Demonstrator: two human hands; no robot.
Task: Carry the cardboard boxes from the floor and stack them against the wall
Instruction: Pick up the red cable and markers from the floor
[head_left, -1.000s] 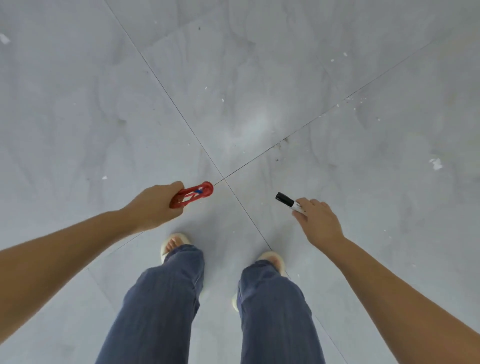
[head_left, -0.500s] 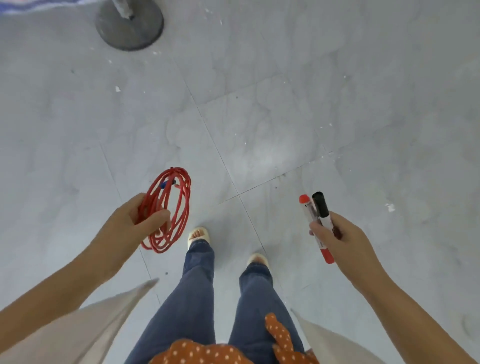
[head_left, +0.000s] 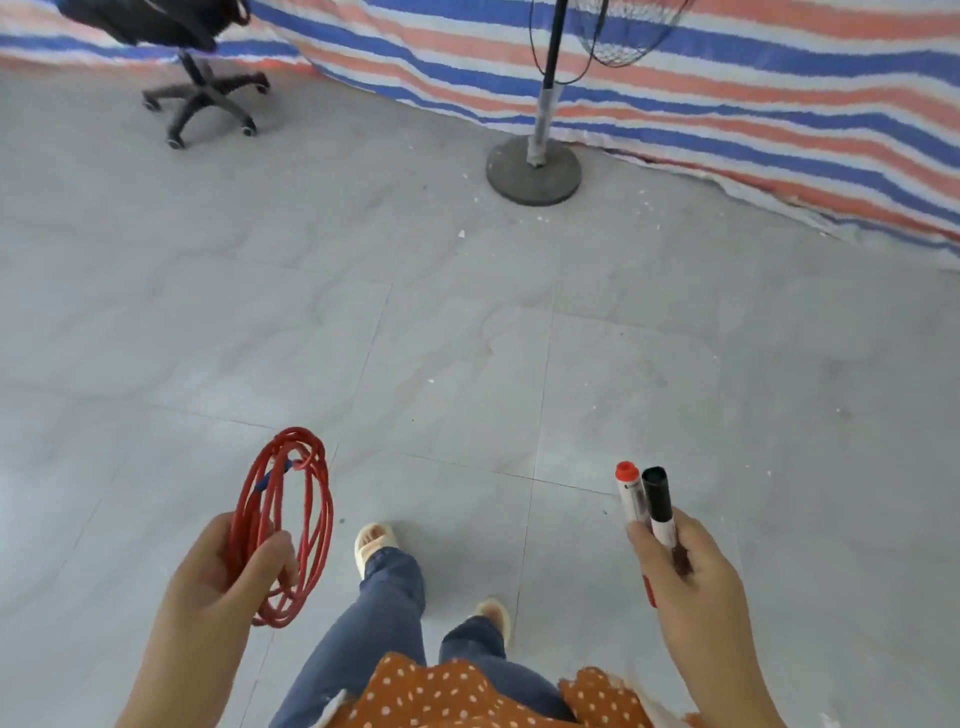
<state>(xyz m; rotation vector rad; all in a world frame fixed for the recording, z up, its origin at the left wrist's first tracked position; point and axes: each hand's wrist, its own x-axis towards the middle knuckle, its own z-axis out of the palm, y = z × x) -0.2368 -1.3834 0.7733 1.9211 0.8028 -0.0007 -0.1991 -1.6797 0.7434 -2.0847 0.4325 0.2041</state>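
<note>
View tilting up since earlier: chair (head_left: 192, 78), fan base (head_left: 533, 174), tarp (head_left: 779, 104) appearing. Left hand (head_left: 223, 582) gripping cord (head_left: 283, 525); right hand (head_left: 691, 582) pinching two markers (head_left: 647, 501). No boxes showing. You're needing free hands: be dropping both first.

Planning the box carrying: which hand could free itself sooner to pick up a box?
Neither is free. Probably the right hand: it grips only two markers, easily pocketed. The left hand holds a bulky red cord coil. No boxes in view.
</note>
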